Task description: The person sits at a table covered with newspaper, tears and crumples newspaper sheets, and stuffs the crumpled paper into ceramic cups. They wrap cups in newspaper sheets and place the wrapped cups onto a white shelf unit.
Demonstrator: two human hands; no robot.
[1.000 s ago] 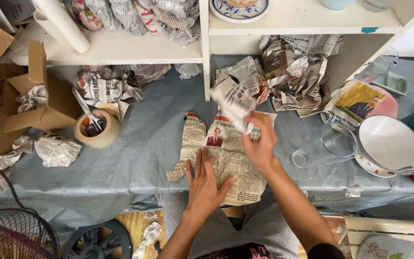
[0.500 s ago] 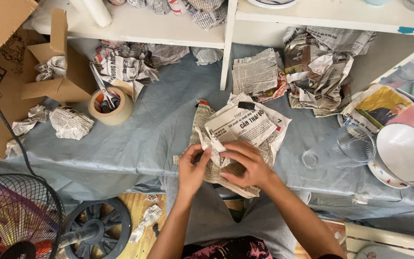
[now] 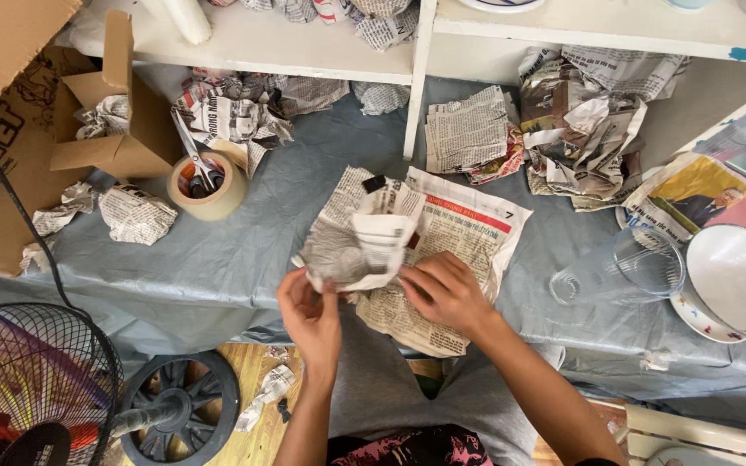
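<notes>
Head view. Left hand (image 3: 311,312): fingers pinched shut on the lower left edge of a newspaper-wrapped bundle (image 3: 363,244). Right hand (image 3: 447,292): fingers curled against the bundle's lower right edge, pressing on the newspaper sheet (image 3: 459,237) beneath; whether they grip the bundle cannot be told. Bundle sits on the sheet, at the near edge of the grey-covered tabletop (image 3: 243,250). Left of it: tape roll (image 3: 206,187) with scissors (image 3: 193,155) standing inside, beside an open cardboard box (image 3: 118,129). Right of it: clear glass (image 3: 619,267) lying on its side, touching a white bowl (image 3: 736,280). Crumpled newspaper (image 3: 589,121) under the shelf (image 3: 304,43).
</notes>
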